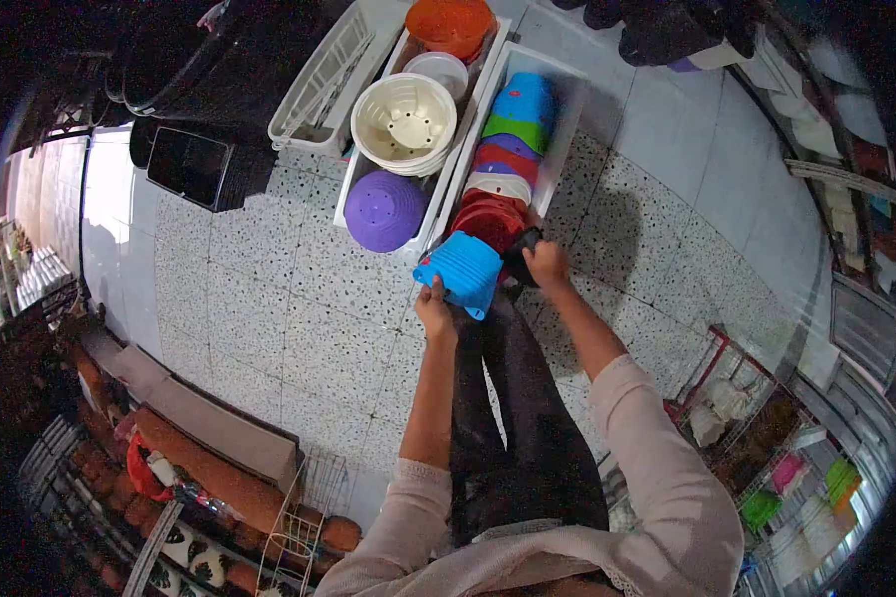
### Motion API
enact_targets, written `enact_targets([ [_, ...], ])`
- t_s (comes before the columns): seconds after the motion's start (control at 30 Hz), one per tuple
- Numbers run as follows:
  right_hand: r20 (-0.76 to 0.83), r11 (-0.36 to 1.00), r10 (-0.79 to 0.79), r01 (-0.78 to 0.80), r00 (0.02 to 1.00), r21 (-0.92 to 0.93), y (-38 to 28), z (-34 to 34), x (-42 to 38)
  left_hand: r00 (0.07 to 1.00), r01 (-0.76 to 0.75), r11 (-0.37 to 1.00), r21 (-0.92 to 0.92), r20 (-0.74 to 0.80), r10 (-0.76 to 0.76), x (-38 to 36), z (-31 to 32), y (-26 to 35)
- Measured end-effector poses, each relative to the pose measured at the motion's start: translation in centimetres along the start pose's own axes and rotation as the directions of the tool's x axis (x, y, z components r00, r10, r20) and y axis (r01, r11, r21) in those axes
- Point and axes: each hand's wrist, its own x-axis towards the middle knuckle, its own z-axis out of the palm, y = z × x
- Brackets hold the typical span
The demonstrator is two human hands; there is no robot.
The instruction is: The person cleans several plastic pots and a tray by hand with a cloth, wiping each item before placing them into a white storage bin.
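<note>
My left hand is closed on the lower left edge of a blue plastic planter, held tilted above my legs. My right hand grips a dark, black item just right of the planter; whether it is a cloth or a pot I cannot make out. Directly beyond both hands, a red pot lies at the near end of a white crate. More planters lean in a row in that crate: a white one, a green one and a blue one among them.
A second white crate beside it carries a purple pot, stacked cream pots and orange pots. Left of that stands a slatted white basket. Wire racks line the lower left, and shelves stand at right. The floor is speckled tile.
</note>
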Motion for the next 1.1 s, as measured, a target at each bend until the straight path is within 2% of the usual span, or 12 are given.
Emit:
enact_targets([
  [0.1, 0.083, 0.982, 0.045, -0.060, 0.996, 0.177, 0.5, -2.4, 0.2, 0.999, 0.036, 0.999, 0.026, -0.039, -0.035, -0.2, -2.2, 1.0],
  [0.3, 0.377, 0.969, 0.177, -0.228, 0.909, 0.095, 4.7, -2.8, -0.2, 0.999, 0.008, 0.994, 0.109, -0.038, -0.004, -4.1, -4.0, 5.8],
  [0.4, 0.399, 0.914, 0.195, -0.313, 0.896, 0.258, 2.8, -7.5, -1.6, 1.000, 0.003, 0.999, 0.042, -0.008, -0.003, -4.1, -4.6, 6.5],
  [0.5, 0.358, 0.860, 0.263, -0.386, 0.896, 0.334, 5.1, -5.9, -3.4, 0.999, -0.035, 0.998, 0.054, -0.004, 0.035, -2.7, -5.2, 5.8],
  [0.6, -0.090, 0.928, 0.215, -0.175, 0.972, 0.330, 5.0, -5.4, -6.0, 0.998, -0.070, 0.997, 0.045, 0.010, 0.070, -3.4, -2.6, 7.2],
  [0.63, 0.025, 0.914, 0.260, -0.254, 0.965, 0.316, 5.8, -4.9, -6.5, 0.996, -0.089, 0.995, 0.038, 0.021, 0.088, -3.9, -1.3, 8.0],
  [0.7, 0.248, 0.879, 0.340, -0.400, 0.907, 0.261, 7.8, -4.0, -7.1, 0.955, -0.296, 0.930, 0.218, 0.092, 0.283, -4.8, 0.8, 9.7],
  [0.8, 0.115, 0.755, 0.207, -0.233, 0.972, 0.613, 8.9, -3.2, -9.0, 0.837, -0.536, 0.669, 0.515, 0.221, 0.501, -6.6, 4.4, 13.3],
  [0.87, 0.197, 0.834, 0.300, -0.357, 0.933, 0.421, 8.9, -2.8, -9.3, 0.749, -0.582, 0.323, 0.746, 0.337, 0.571, -7.8, 7.6, 16.3],
  [0.9, 0.228, 0.856, 0.351, -0.410, 0.908, 0.313, 9.0, -2.5, -9.3, 0.557, -0.711, 0.080, 0.698, 0.490, 0.671, -6.7, 8.9, 16.9],
  [0.97, 0.191, 0.870, 0.330, -0.376, 0.925, 0.319, 9.2, -1.1, -10.0, 0.370, -0.771, -0.200, 0.605, 0.680, 0.632, -5.0, 12.1, 18.9],
  [1.1, 0.264, 0.863, 0.357, -0.424, 0.896, 0.275, 5.1, -4.3, -9.4, 0.298, -0.712, -0.487, 0.506, 0.846, 0.442, 1.3, 16.4, 19.5],
])
